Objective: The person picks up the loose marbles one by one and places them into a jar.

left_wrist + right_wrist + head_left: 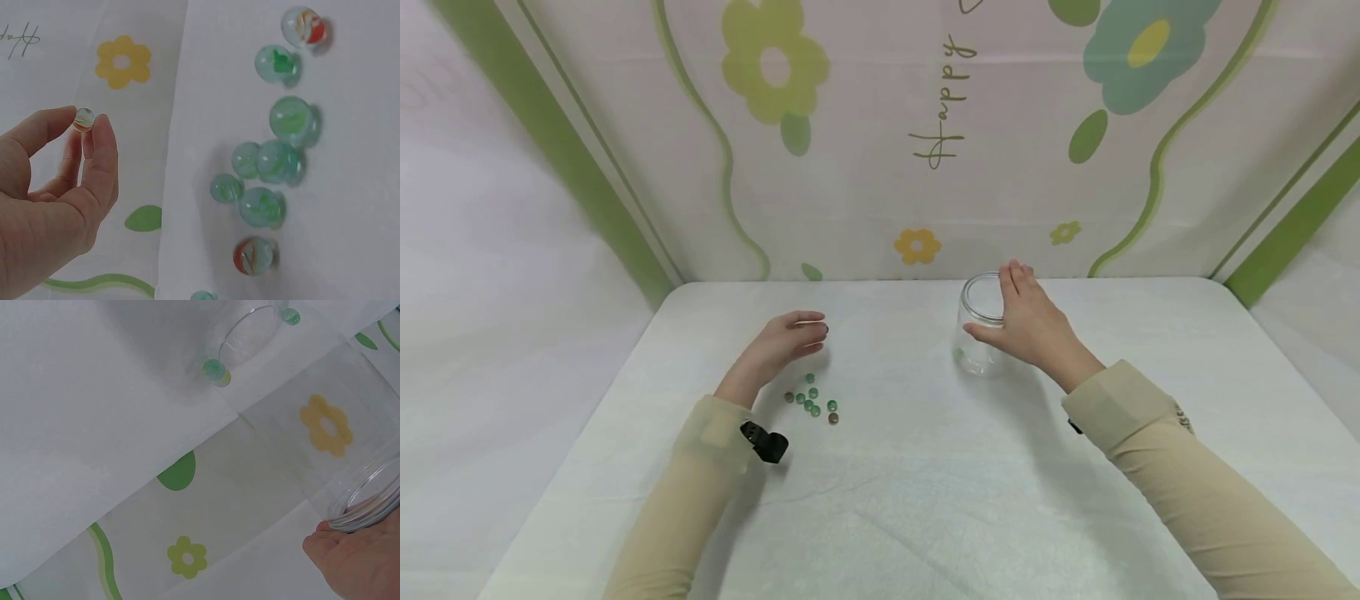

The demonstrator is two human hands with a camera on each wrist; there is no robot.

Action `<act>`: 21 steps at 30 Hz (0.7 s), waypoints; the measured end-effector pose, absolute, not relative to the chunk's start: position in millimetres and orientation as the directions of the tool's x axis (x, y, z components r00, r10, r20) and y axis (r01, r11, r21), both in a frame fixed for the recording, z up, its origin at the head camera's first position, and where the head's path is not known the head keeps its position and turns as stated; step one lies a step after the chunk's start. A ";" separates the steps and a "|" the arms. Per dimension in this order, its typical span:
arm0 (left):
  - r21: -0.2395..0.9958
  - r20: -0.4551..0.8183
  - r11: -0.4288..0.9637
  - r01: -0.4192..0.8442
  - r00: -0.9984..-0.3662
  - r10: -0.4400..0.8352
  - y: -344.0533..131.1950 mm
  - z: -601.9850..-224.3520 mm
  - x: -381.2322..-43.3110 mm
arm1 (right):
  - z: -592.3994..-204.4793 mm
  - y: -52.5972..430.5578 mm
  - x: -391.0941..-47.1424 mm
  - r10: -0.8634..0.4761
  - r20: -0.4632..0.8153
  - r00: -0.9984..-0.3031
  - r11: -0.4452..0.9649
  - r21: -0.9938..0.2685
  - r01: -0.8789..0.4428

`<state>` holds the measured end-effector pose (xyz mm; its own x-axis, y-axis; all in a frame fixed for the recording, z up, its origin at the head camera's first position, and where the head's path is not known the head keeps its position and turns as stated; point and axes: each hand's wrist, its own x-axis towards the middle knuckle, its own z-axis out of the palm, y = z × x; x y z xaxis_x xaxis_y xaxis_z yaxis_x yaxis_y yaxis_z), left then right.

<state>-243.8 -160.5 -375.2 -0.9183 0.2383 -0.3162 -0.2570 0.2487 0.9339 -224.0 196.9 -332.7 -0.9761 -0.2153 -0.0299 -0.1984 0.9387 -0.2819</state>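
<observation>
My left hand (778,343) is raised above the table at the left. Between its thumb and fingertips it pinches one clear glass marble (84,119) with orange and white streaks. Under and beside that wrist lies a loose group of marbles, mostly green-centred (290,119), a few red or brown (253,255). At the back, right of the middle, stands an upright clear glass jar (972,346) without a lid. My right hand (1037,321) grips its rim, thumb in front and fingers at the far side. A few green marbles (213,369) show at the jar's bottom.
A white cloth covers the table (895,475). Behind its far edge hangs a pale curtain (850,183) with flowers and green lines, and white cloth walls flank both sides. A black wrist camera (765,442) sits on the left forearm.
</observation>
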 end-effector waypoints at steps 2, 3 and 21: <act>0.944 -0.316 0.175 -0.280 -0.920 0.231 -156.0 -371.8 -244.0 | -333.1 196.9 -224.1 -0.213 -0.029 -0.977 0.939 -0.283 -0.196; 0.946 -0.318 0.147 -0.290 -0.920 0.228 -153.8 -370.2 -244.0 | -333.3 197.0 -224.1 -0.212 -0.027 -0.977 0.939 -0.283 -0.196; 0.940 -0.301 -0.096 -0.329 -0.926 0.227 -105.8 -347.9 -250.7 | -331.3 196.2 -223.4 -0.213 -0.039 -0.976 0.940 -0.282 -0.194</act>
<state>-250.7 -105.8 -347.9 -0.9262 0.2275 -0.3006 -0.3286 -0.0962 0.9396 -223.4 196.2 -331.3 -0.9762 -0.2134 -0.0391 -0.1941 0.9396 -0.2820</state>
